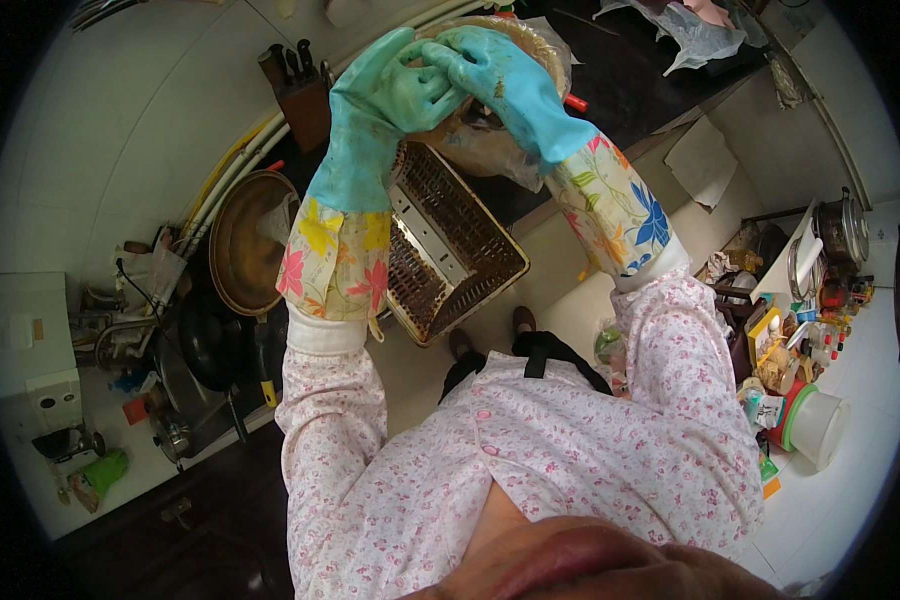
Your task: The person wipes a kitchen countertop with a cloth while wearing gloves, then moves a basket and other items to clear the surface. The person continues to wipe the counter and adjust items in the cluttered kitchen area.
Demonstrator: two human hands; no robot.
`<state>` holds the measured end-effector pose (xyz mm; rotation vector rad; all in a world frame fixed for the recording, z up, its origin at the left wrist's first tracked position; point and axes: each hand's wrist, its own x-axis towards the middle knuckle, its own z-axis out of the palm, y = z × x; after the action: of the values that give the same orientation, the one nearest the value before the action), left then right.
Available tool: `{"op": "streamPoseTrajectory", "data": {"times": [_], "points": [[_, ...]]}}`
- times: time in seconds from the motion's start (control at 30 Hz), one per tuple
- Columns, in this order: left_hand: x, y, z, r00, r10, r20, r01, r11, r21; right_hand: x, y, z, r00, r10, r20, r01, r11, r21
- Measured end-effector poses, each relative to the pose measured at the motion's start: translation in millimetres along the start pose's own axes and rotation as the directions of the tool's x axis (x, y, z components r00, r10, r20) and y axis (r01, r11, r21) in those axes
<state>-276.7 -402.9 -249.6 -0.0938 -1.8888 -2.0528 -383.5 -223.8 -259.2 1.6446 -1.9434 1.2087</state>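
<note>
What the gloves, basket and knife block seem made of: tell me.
Gloves: probably rubber, smooth, hugging the fingers; their floral cuffs look like creased plastic. Basket: perhaps metal, dull, from rust-like stains; plastic possible. Knife block: likely wood, from its matt brown faces.

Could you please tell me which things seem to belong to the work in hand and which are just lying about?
Seemingly in use:
Turquoise rubber gloves with floral cuffs, on the left hand and right hand
Stained, perforated rectangular metal basket, below the hands

Apparently just lying about:
Large round brown pan
Brown block of black-handled knives
Silver metal lidded pot
White round plastic tub
</note>
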Motion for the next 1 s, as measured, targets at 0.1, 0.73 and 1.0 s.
{"op": "streamPoseTrajectory", "data": {"times": [0.1,0.73,1.0], "points": [[-7.7,2.0,-21.1,0.994,-0.056,0.093,0.099,0.823,-0.559,1.2,-12.6,-9.4,0.992,0.1,0.073,-0.117,0.951,0.287],[-25.6,8.4,4.3,0.998,-0.055,-0.029,0.029,0.819,-0.573,7.7,-39.4,4.1,0.815,0.543,0.2,-0.312,0.121,0.942],[-33.1,13.0,7.4,0.996,-0.013,-0.084,-0.035,0.84,-0.541,7.5,-41.1,4.3,0.852,0.512,0.11,-0.277,0.263,0.924]]}}
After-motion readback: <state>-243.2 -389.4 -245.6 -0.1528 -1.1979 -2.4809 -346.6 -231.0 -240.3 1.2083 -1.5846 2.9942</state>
